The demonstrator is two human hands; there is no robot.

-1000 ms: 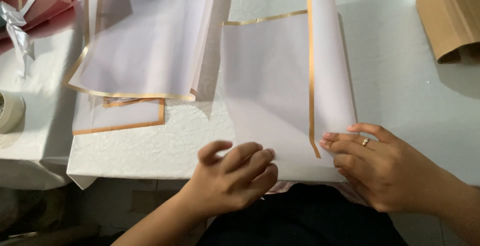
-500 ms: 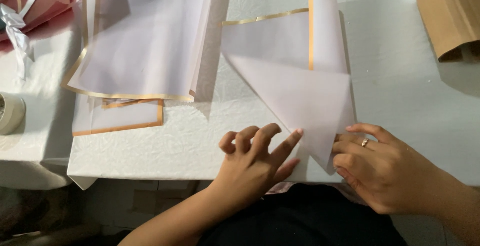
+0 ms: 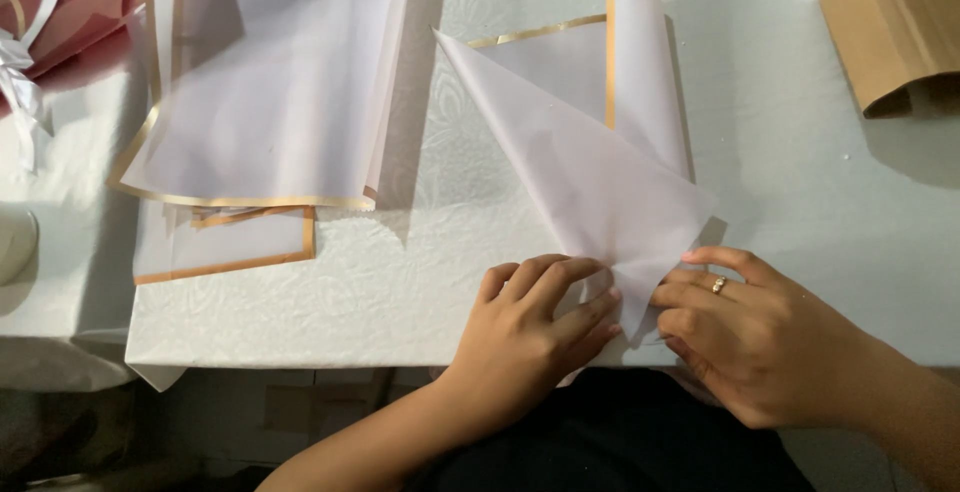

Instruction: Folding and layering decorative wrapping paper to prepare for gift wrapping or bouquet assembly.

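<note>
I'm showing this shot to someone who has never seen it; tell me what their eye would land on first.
First, the translucent white sheet with gold edging at centre, folded into a slanted pointed shape, with the left hand and the ringed right hand pinching its lower tip at the table's near edge. Next, the stack of similar gold-edged sheets at upper left. A brown cardboard piece sits at top right.
</note>
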